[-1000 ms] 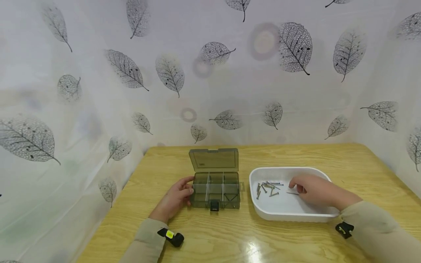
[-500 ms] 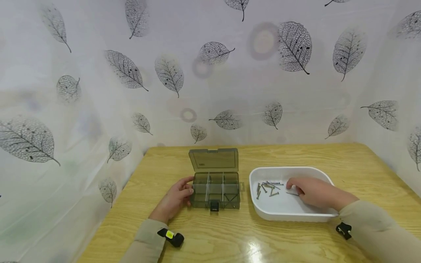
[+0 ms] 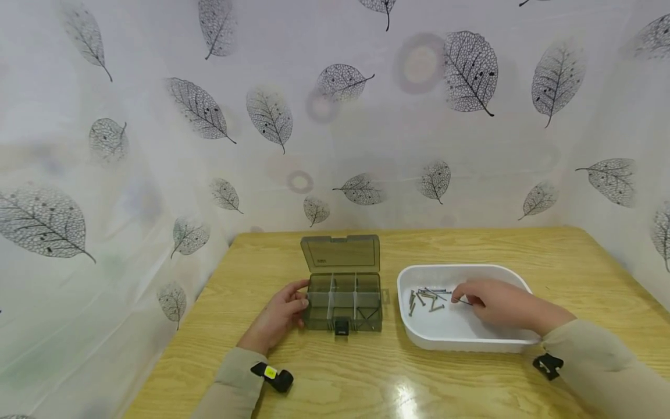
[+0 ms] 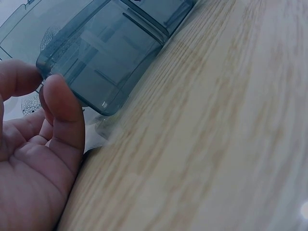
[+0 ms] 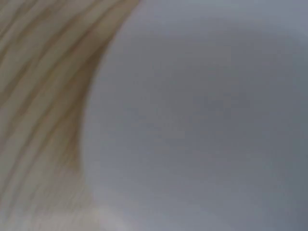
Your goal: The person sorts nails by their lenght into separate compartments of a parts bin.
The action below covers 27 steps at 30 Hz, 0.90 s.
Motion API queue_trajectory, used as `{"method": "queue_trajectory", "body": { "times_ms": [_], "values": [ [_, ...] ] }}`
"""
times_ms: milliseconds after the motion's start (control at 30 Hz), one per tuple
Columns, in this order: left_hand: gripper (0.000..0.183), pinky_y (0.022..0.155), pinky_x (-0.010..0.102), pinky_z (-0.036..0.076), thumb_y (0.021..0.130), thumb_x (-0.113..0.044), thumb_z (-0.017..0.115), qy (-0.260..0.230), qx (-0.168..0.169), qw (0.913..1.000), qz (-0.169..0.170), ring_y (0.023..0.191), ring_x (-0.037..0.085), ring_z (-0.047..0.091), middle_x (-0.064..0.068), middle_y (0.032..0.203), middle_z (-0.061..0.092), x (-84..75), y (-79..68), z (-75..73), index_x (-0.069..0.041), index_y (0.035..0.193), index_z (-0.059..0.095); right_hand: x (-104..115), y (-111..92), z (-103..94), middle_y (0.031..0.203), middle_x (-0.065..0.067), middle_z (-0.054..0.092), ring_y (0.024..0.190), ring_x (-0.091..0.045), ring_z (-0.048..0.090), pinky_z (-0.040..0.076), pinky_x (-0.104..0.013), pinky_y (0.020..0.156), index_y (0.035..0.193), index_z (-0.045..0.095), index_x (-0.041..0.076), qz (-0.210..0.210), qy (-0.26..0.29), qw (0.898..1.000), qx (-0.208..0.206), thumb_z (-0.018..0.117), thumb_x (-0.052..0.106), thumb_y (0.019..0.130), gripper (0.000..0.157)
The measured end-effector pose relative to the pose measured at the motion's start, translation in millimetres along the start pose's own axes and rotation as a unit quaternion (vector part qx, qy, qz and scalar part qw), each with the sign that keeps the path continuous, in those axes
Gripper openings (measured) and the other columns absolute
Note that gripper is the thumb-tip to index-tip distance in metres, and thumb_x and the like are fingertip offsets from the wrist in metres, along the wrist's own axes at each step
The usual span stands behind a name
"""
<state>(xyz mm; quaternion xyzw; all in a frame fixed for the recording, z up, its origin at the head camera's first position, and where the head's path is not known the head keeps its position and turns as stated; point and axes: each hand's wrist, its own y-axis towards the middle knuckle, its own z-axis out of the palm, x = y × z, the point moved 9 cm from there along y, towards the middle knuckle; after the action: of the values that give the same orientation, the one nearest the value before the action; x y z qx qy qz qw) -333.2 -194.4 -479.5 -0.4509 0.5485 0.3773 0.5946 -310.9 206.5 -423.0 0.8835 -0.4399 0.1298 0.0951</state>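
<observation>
A smoky grey compartment box (image 3: 342,301) stands on the wooden table with its lid (image 3: 340,254) tipped back. My left hand (image 3: 302,297) holds its left end, thumb on the rim and fingers curled at the side. In the left wrist view the hand's fingertips (image 4: 60,96) press the box (image 4: 110,53) at a corner. To the right, a white tray (image 3: 450,269) holds several screws (image 3: 426,298) in a loose heap. My right hand (image 3: 456,298) reaches into the tray and pinches a thin nail (image 3: 467,302) just right of the heap. The right wrist view is a blur of tray wall (image 5: 202,120).
The wooden table (image 3: 471,244) is bounded at the back and on both sides by leaf-patterned plastic sheeting (image 3: 272,116). Bare wood (image 3: 398,378) runs along the front edge. A black clip (image 3: 546,365) sits on my right sleeve.
My right hand has slid left toward the screw heap, and the thin nail that lay on the tray floor now sits at its fingertips. The left hand and box have not moved.
</observation>
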Motion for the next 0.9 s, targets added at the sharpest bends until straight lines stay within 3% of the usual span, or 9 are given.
{"method": "queue_trajectory", "body": {
  "times_ms": [200, 567, 900],
  "values": [
    [0.059, 0.063, 0.029, 0.049, 0.100, -0.001, 0.054, 0.006, -0.001, 1.0000, 0.002, 0.078, 0.016, 0.047, 0.007, 0.104, 0.047, -2.1, -0.6, 0.6, 0.001, 0.154, 0.031, 15, 4, -8.6, 0.084, 0.015, 0.054, 0.075, -0.001, 0.047, 0.045, -0.026, 0.067, 0.115, 0.071, 0.017, -0.028, 0.026, 0.999, -0.013, 0.061, -0.004, 0.087, 0.037],
    [0.059, 0.062, 0.028, 0.049, 0.100, -0.002, 0.054, 0.003, -0.006, 1.0000, 0.001, 0.076, 0.015, 0.047, 0.006, 0.104, 0.046, 1.3, 0.1, -0.7, 0.000, 0.155, 0.032, 48, 16, -24.9, 0.093, 0.015, 0.061, 0.075, -0.002, 0.049, 0.046, -0.027, 0.067, 0.120, 0.072, 0.013, -0.027, 0.028, 0.999, -0.020, 0.058, 0.001, 0.096, 0.031],
    [0.057, 0.064, 0.029, 0.050, 0.100, -0.004, 0.054, 0.006, -0.004, 1.0000, 0.005, 0.076, 0.015, 0.049, 0.006, 0.104, 0.048, 1.8, 1.0, -1.9, 0.000, 0.154, 0.033, 89, 44, -32.6, 0.074, 0.016, 0.051, 0.062, -0.002, 0.043, 0.043, -0.027, 0.062, 0.122, 0.072, 0.017, -0.032, 0.038, 0.999, -0.010, 0.055, 0.002, 0.096, 0.034]
  ]
}}
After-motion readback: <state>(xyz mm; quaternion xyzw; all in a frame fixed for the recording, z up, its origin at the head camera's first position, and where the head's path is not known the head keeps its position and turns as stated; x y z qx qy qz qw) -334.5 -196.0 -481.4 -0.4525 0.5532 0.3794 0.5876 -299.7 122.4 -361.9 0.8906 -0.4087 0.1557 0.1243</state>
